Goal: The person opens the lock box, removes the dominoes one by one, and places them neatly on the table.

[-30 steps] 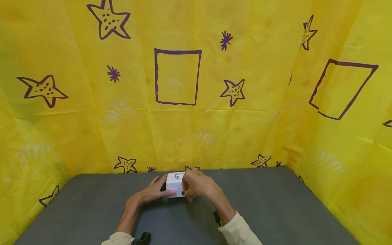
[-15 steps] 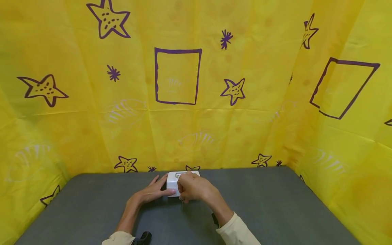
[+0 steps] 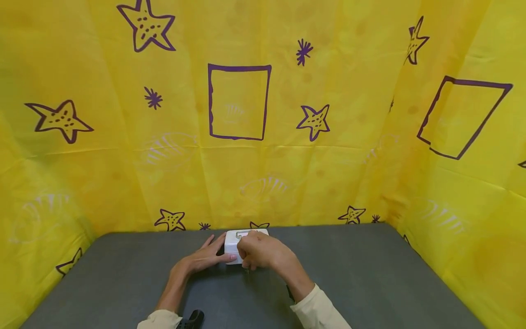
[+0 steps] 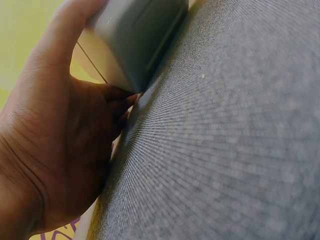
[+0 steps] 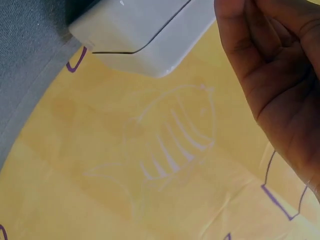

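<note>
A spread left hand (image 3: 202, 260) touches the glossy white, round-edged box (image 3: 231, 247) on the dark grey, woven-looking table (image 3: 123, 283); the right hand (image 3: 265, 252) curls at its front, pinching what I can't tell.

On the bench (image 3: 361, 278), a hand could pass well out to either side, or come up from the front between the two forearms (image 3: 169, 290). The left hand (image 3: 207, 257) blocks the left end of the white box (image 3: 231, 247), the right hand (image 3: 262, 251) most of its front, a small dangling piece (image 3: 247, 273) beneath. Yellow curtain (image 3: 222, 183) rises close behind, any gap hidden.
</note>
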Demonstrator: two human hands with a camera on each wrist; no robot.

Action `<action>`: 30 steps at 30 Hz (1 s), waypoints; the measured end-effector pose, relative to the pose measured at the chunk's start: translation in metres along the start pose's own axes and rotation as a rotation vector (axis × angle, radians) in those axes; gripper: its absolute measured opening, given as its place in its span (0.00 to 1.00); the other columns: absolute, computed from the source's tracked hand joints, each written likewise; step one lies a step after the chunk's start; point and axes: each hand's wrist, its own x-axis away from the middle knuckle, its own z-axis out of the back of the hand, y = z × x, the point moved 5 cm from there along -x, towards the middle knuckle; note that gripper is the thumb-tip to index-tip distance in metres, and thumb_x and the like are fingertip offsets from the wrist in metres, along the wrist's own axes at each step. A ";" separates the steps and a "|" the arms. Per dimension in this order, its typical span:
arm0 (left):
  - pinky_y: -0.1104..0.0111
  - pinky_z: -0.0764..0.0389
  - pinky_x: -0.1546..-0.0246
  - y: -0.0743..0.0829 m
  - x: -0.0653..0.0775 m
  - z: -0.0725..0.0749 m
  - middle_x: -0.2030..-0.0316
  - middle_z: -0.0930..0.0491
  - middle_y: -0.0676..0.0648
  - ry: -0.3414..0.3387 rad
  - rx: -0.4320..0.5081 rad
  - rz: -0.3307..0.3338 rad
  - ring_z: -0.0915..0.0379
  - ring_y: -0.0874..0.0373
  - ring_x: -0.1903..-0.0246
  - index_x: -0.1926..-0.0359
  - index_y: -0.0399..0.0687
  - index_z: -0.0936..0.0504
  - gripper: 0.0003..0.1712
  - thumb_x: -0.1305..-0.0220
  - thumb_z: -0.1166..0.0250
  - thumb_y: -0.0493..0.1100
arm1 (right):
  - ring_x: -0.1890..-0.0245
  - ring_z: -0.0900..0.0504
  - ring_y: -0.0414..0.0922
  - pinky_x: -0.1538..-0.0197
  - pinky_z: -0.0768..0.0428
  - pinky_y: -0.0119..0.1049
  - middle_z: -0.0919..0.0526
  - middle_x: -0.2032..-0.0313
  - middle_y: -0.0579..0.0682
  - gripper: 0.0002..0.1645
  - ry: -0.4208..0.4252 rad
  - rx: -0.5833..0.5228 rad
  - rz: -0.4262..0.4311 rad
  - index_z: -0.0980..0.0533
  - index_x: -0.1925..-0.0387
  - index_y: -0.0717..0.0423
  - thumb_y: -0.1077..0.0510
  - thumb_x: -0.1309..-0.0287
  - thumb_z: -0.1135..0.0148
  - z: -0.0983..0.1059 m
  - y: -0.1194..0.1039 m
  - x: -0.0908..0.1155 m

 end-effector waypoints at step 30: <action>0.38 0.75 0.18 -0.010 -0.010 -0.001 0.15 0.54 0.44 -0.011 0.043 -0.038 0.78 0.38 0.15 0.15 0.53 0.54 0.61 0.37 0.38 0.74 | 0.81 0.32 0.33 0.75 0.34 0.25 0.27 0.82 0.37 0.24 0.016 0.197 -0.047 0.25 0.85 0.45 0.46 0.57 0.14 0.007 0.011 0.001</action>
